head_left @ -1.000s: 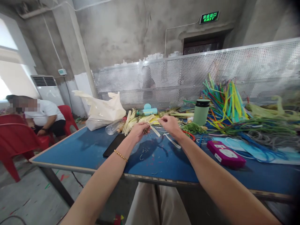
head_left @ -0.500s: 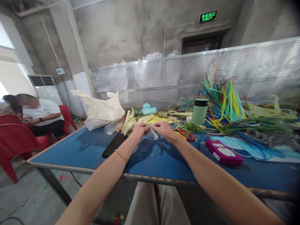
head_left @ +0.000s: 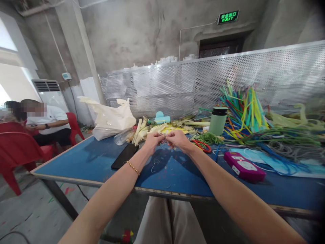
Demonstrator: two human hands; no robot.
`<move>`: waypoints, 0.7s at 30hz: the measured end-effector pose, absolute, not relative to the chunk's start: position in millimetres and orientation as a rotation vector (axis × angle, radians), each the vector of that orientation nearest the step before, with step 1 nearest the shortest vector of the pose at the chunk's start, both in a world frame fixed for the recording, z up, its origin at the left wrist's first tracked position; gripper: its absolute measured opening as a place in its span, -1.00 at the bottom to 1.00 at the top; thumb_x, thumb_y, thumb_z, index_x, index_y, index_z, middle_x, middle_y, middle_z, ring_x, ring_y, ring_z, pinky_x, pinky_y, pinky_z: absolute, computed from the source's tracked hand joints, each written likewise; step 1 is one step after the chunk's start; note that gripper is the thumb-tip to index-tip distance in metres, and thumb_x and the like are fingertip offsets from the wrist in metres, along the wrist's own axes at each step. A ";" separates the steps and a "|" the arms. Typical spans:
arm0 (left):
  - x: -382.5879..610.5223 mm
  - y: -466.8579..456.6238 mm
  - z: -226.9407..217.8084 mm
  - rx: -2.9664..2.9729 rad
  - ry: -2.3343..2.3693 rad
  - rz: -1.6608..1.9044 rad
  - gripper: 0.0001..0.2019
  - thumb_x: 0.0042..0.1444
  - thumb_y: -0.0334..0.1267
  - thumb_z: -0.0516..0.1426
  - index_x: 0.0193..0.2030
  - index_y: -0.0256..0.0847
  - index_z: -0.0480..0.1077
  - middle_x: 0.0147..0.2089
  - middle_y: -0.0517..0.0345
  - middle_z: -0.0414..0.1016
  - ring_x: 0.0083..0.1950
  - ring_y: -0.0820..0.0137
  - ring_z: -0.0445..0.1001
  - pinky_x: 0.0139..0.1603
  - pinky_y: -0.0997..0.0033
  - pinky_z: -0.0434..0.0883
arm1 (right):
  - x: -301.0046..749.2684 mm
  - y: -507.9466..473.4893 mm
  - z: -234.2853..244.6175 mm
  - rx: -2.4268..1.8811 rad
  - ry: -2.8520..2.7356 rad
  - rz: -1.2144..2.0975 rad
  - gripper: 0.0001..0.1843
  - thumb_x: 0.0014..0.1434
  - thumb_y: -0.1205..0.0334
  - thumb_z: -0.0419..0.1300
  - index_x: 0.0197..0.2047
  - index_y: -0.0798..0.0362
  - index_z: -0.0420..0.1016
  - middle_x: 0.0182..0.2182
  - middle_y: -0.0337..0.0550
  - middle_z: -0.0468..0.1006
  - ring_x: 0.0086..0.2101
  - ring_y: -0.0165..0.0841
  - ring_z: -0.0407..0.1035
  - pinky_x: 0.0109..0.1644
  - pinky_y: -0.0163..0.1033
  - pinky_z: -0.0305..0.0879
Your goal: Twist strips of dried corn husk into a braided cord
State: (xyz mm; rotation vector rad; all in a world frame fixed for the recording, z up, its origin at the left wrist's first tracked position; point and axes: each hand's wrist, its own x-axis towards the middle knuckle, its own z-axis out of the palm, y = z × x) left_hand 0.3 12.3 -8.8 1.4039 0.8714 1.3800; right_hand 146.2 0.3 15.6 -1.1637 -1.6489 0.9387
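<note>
Over the blue table (head_left: 101, 178), my left hand (head_left: 153, 140) and my right hand (head_left: 177, 139) come together with fingertips almost touching. Both are closed in a pinch on a thin pale strip, which looks like corn husk; most of it is hidden by the fingers. Just behind them lies a bunch of pale corn husks (head_left: 142, 134). Near my left wrist rests a black phone (head_left: 125, 156). To the right of my right hand are red-handled scissors (head_left: 202, 146) and a tangle of green string (head_left: 209, 138).
A white plastic bag (head_left: 114, 118) and a clear bottle (head_left: 122, 137) stand at the back left. On the right are a green cup (head_left: 218, 122), a purple box (head_left: 243, 166), blue masks (head_left: 256, 155) and colourful strips (head_left: 251, 108). Two people sit at far left near red chairs (head_left: 20, 149).
My hands have drawn slightly closer together. The pale strip that hung below the fingers no longer shows there. The whole view has shifted a little.
</note>
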 end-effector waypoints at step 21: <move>0.2 7.3 -0.3 1.140 0.674 1.371 -0.81 -0.29 -0.45 0.37 -0.57 -0.39 0.42 -0.56 0.13 0.41 -0.54 0.53 0.33 -0.46 0.49 0.23 | 144.3 -4.4 18.1 -1.008 -1.636 0.855 -0.93 -0.06 0.32 0.19 -0.54 0.09 0.38 -0.67 -0.34 0.37 -0.71 -0.55 0.16 -0.70 -0.43 0.10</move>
